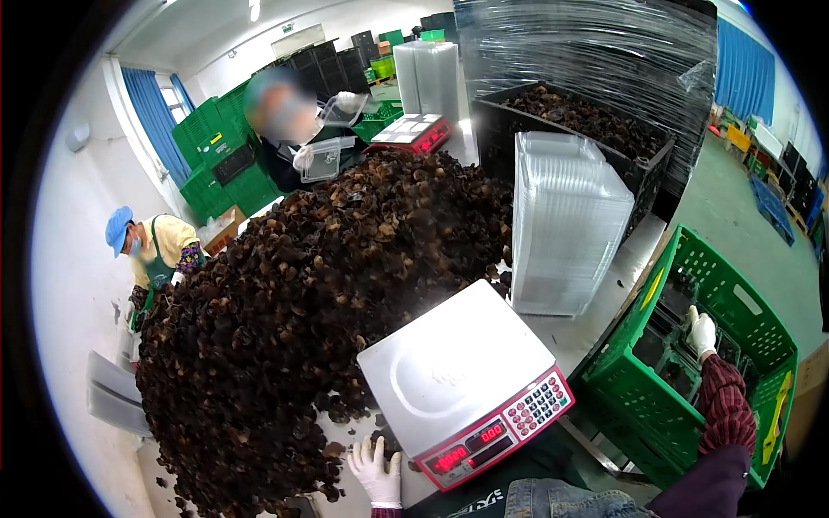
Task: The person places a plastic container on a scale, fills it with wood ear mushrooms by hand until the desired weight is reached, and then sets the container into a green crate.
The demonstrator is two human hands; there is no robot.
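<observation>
My left hand (pixel 376 472), in a white glove, lies with fingers spread on the metal table beside the scale. Its fingertips are near loose pieces of dark dried wood ear fungus at the edge of a big heap (pixel 319 259). The red-and-white digital scale (pixel 458 367) has nothing on its plate, and its red display is lit. My right hand (pixel 704 332), gloved as well, reaches down into a green crate (pixel 639 388) at the right. It grips a clear plastic box (pixel 680 375) among several filled with dark pieces; its fingers partly hide the contact.
A tall stack of clear plastic trays (pixel 566 224) stands behind the scale. Beyond it is a black crate (pixel 561 129) of fungus. Across the heap, one co-worker (pixel 289 129) holds clear boxes near a second scale (pixel 410 134); another person (pixel 160 250) bends at the left.
</observation>
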